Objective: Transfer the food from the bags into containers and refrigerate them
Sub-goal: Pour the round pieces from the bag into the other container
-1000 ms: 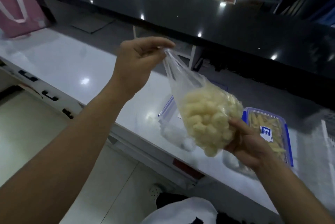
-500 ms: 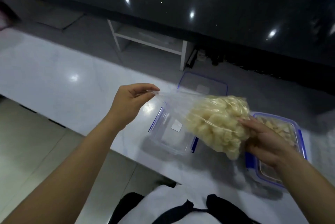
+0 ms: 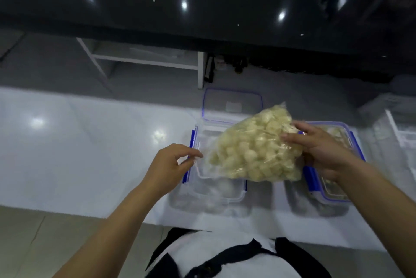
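Observation:
A clear plastic bag [image 3: 254,151] of pale round food pieces lies tilted over an open clear container [image 3: 222,192] with blue clips. My left hand [image 3: 171,165] pinches the bag's open end at the container's left rim. My right hand [image 3: 319,147] grips the bag's raised bottom end from the right. A second blue-rimmed container [image 3: 333,187] holding pale food sits to the right, partly hidden under my right hand. The open container's lid [image 3: 231,106] lies flat just behind it.
The containers sit on a white glossy counter [image 3: 78,142] near its front edge. A black raised counter [image 3: 202,7] runs across the back, with a white shelf frame [image 3: 146,59] below it. A clear item [image 3: 396,124] lies at far right.
The bag has come down from hanging upright to lying tilted over the open container, mouth at the left. My left hand dropped to the rim; my right hand lifted the bag's bottom.

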The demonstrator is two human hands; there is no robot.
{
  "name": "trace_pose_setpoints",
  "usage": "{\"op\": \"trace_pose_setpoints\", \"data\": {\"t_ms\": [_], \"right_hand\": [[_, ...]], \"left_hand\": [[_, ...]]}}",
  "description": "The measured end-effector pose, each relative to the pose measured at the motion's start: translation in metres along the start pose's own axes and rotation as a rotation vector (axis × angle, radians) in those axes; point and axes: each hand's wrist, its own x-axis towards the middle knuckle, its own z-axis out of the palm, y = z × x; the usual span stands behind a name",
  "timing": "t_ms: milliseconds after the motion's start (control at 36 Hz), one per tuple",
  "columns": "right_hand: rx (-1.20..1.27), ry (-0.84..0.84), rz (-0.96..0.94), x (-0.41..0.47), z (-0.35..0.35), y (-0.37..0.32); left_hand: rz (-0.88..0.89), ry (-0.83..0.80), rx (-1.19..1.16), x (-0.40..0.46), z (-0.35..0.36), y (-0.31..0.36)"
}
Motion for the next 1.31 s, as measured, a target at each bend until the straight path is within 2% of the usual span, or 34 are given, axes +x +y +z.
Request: {"op": "trace_pose_setpoints", "data": {"t_ms": [139, 333, 389, 444, 528, 583, 667, 806, 1000, 1139, 1306], "right_hand": [[-0.014, 0.079, 0.000, -0.006, 0.018, -0.005], [-0.121, 0.210, -0.104, -0.013, 0.066, -0.022], [-0.211, 0.262, -0.164, -0.011, 0.087, -0.022], [-0.424, 0.291, -0.198, -0.008, 0.108, -0.019], [-0.860, 0.280, -0.174, -0.005, 0.132, -0.009], [-0.968, 0.266, -0.159, -0.006, 0.140, -0.002], [-0.912, 0.267, -0.163, -0.014, 0.139, 0.006], [-0.727, 0.361, -0.201, -0.039, 0.122, 0.027], [-0.500, 0.485, -0.307, -0.066, 0.125, 0.064], [-0.446, 0.522, -0.338, -0.063, 0.133, 0.068], [-0.375, 0.580, -0.391, -0.056, 0.135, 0.059]], "left_hand": [[0.255, 0.018, 0.212, 0.003, 0.006, -0.001], [0.360, -0.036, 0.320, 0.014, 0.006, -0.003], [0.341, -0.035, 0.354, 0.020, 0.001, -0.002], [0.263, 0.005, 0.305, 0.028, -0.006, -0.002], [0.113, 0.045, 0.031, 0.044, -0.019, 0.004], [0.031, 0.005, -0.130, 0.055, -0.025, 0.009], [-0.004, -0.074, -0.213, 0.068, -0.026, 0.012], [-0.005, -0.192, -0.173, 0.083, -0.021, 0.008], [-0.123, -0.133, -0.216, 0.096, -0.016, -0.006], [-0.224, -0.091, -0.246, 0.104, -0.015, -0.010], [-0.304, -0.132, -0.374, 0.115, -0.012, -0.005]]}}
